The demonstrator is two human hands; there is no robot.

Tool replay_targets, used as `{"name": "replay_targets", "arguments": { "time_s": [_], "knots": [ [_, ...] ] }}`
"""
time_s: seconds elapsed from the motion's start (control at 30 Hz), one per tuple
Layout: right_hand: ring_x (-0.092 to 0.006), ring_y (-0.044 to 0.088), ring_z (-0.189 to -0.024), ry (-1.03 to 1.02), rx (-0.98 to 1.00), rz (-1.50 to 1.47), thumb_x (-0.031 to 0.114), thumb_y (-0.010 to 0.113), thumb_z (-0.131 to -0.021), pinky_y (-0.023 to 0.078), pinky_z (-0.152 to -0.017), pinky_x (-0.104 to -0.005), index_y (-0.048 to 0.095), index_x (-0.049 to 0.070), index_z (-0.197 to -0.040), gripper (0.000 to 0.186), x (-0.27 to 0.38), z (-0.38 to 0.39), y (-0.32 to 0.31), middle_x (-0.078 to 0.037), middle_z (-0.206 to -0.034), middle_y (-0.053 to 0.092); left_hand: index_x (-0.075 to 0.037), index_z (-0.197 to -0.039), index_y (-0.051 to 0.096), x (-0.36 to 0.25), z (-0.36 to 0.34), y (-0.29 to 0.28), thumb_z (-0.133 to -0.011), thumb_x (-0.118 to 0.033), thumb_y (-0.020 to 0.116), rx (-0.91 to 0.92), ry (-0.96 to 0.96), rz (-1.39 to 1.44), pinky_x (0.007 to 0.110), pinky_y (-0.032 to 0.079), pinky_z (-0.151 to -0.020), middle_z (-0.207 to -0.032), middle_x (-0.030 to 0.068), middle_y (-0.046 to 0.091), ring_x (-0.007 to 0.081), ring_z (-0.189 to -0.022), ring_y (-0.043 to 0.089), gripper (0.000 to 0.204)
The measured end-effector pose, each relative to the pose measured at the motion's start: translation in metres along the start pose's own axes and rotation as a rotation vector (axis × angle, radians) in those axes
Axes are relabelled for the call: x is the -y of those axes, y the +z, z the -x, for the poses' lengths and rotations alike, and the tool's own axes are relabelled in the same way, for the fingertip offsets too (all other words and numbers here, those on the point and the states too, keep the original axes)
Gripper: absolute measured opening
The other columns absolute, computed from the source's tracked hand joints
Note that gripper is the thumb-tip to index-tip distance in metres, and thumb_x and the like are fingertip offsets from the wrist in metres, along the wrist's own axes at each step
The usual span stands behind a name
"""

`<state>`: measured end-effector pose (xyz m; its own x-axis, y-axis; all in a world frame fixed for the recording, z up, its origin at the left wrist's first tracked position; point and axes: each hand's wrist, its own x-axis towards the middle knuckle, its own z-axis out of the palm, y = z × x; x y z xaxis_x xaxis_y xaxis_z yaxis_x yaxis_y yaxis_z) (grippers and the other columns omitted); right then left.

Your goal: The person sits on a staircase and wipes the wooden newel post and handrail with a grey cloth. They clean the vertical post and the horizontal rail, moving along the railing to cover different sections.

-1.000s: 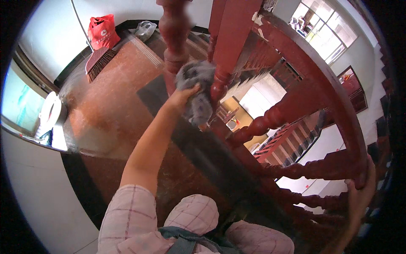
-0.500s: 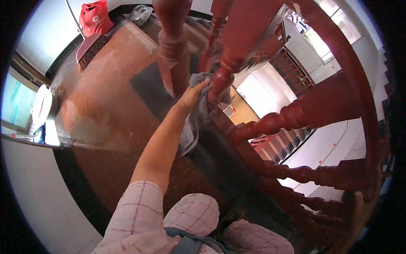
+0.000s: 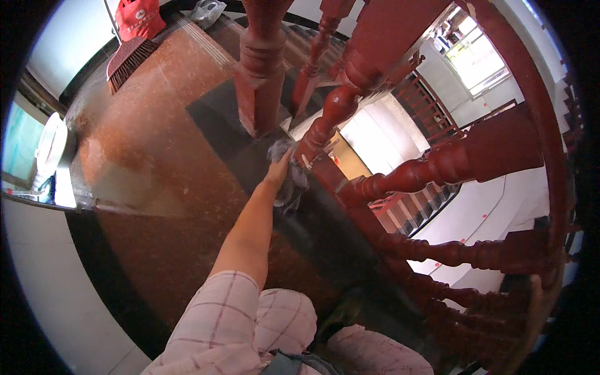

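The left hand (image 3: pixel 279 170) reaches forward with its fingers closed around a crumpled grey cloth (image 3: pixel 292 192). The cloth lies low against the black border (image 3: pixel 215 125) along the right edge of the floor (image 3: pixel 156 156), just beside the foot of a turned red baluster (image 3: pixel 337 111); whether it touches the wood is hard to tell. Part of it hangs past the fingers, towards the person's knees.

The right hand (image 3: pixel 537 292) is at the lower end of the curved red handrail (image 3: pixel 536 87), dark and blurred, so I cannot tell whether its fingers grip the rail.

A thicker red post (image 3: pixel 259 72) stands on the black border, beyond the left hand. More balusters slant from the floor's right edge to the handrail, with a lower flight of stairs (image 3: pixel 412 212) visible between them.

At the floor's far left corner, a broom (image 3: pixel 128 62) leans near a red bag (image 3: pixel 139 20). A clear plastic bag (image 3: pixel 207 12) lies by the far edge.
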<state>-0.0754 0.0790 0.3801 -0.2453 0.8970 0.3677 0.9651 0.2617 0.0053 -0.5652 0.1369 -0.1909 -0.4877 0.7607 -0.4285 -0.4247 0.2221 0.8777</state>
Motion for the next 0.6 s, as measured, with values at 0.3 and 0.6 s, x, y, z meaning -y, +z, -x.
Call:
{"name": "replay_targets", "arguments": {
  "time_s": [0.3,0.6],
  "knots": [
    [-0.0311,0.039,-0.128,-0.026,-0.034,-0.059,0.026,0.070,-0.079,0.034,-0.105,-0.0428,0.030,0.007,-0.143,0.077,0.000,0.001,0.006,-0.015,-0.143,0.036,0.000,-0.109,0.061,0.015,0.047,-0.004,-0.081,-0.057,0.053,-0.055,0.090,-0.691,0.042,0.043,-0.087,-0.109,0.0226,0.061,0.0362,-0.105,0.057,0.064],
    [-0.0293,0.038,-0.127,0.021,0.006,-0.077,0.019,0.067,-0.074,0.028,-0.108,-0.0410,0.033,0.002,-0.139,0.075,0.008,0.000,0.004,-0.018,-0.140,0.037,-0.007,-0.116,0.056,0.005,0.091,0.081,-0.074,-0.010,0.063,0.031,0.930,-0.872,0.042,0.048,-0.080,-0.100,0.0152,0.063,0.0343,-0.094,0.060,0.043]
  ]
}}
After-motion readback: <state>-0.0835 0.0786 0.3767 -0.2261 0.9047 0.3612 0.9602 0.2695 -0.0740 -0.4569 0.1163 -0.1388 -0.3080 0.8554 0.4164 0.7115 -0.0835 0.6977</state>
